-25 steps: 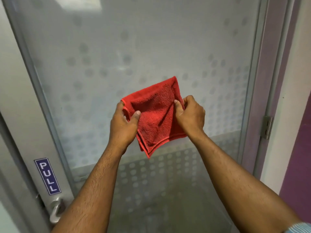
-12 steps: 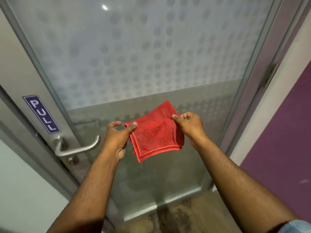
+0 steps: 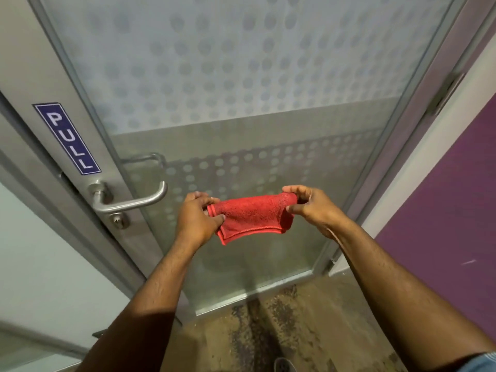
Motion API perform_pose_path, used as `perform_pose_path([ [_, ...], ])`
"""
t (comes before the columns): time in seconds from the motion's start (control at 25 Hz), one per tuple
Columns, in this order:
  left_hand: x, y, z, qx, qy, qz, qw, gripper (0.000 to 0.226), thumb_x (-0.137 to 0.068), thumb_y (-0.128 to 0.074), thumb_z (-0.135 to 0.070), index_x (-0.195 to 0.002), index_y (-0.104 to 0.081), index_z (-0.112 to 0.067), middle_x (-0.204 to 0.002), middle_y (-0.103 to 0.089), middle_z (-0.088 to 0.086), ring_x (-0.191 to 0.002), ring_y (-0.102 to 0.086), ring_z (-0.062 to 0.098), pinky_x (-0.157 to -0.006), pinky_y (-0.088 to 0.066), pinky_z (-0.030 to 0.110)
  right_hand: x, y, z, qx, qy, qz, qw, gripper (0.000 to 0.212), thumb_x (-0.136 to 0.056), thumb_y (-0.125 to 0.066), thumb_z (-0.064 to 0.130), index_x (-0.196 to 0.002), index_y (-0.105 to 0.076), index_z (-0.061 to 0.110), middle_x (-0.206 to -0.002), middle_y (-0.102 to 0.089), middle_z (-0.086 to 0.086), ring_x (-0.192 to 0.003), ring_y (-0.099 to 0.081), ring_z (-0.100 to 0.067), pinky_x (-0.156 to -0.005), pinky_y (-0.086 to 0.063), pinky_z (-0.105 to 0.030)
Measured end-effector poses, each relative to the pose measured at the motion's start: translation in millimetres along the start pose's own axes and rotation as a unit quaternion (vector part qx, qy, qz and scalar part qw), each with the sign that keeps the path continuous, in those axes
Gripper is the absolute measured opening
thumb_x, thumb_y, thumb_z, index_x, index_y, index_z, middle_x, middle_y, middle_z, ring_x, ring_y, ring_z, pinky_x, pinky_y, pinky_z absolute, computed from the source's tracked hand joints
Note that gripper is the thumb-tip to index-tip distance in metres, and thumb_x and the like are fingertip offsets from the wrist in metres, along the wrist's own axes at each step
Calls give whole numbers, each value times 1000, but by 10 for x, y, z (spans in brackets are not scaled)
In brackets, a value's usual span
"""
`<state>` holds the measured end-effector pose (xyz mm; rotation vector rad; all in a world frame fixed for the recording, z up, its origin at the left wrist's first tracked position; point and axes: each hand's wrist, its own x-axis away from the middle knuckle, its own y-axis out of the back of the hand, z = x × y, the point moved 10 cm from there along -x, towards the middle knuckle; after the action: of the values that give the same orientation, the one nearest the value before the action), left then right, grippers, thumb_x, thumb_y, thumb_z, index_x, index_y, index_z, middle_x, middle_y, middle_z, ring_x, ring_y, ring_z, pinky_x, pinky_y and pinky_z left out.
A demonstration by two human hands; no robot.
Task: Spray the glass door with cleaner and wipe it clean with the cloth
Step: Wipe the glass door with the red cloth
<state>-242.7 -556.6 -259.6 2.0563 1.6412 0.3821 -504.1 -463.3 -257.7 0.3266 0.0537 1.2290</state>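
A red cloth (image 3: 252, 214), folded, hangs stretched between my two hands in front of the lower part of the frosted glass door (image 3: 214, 76), which has a dotted pattern. My left hand (image 3: 197, 216) pinches the cloth's left end between thumb and fingers. Its right end is pinched by my right hand (image 3: 308, 206). The cloth is held away from the glass. No spray bottle is in view.
A metal lever handle (image 3: 134, 201) with a lock below it sits on the door's left frame, under a blue PULL sign (image 3: 67, 138). A purple wall (image 3: 442, 197) and a hinge (image 3: 442, 92) are at the right. Speckled brown floor (image 3: 295, 331) lies below the door.
Both hands came down from mid-door height to the lower panel, and the cloth went from a hanging square to a shorter fold stretched sideways. The view tilted down, showing the floor.
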Motion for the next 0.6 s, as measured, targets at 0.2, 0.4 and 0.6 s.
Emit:
perform_pose_path([
  [0.2, 16, -51, -143, -172, -113, -13, 979, 20, -75, -79, -9, -94, -75, -2, -106, -51, 6, -100, -58, 28, -90, -47, 30, 91, 186, 119, 401, 74, -137, 902, 15, -78, -78, 36, -93, -75, 34, -89, -74, 9, -106, -63, -22, -99, -33, -36],
  [0.4, 306, -191, 74, -318, -126, -16, 940, 19, -85, -71, -25, -100, -77, -15, -150, -45, 6, -139, -36, 29, -114, -30, 44, 50, 50, -238, 435, 74, -97, 892, 23, -79, -76, 41, -98, -73, 27, -142, -52, 4, -135, -41, -20, -115, -16, -41],
  [0.6, 770, -57, 33, -393, -160, -80, 902, 14, -76, -80, -24, -86, -76, -15, -158, -32, 13, -147, -27, 36, -118, -21, 55, 155, -142, -305, 409, 181, -66, 892, 20, -79, -78, 37, -92, -75, 22, -160, -29, -2, -150, -20, -21, -121, -5, -43],
])
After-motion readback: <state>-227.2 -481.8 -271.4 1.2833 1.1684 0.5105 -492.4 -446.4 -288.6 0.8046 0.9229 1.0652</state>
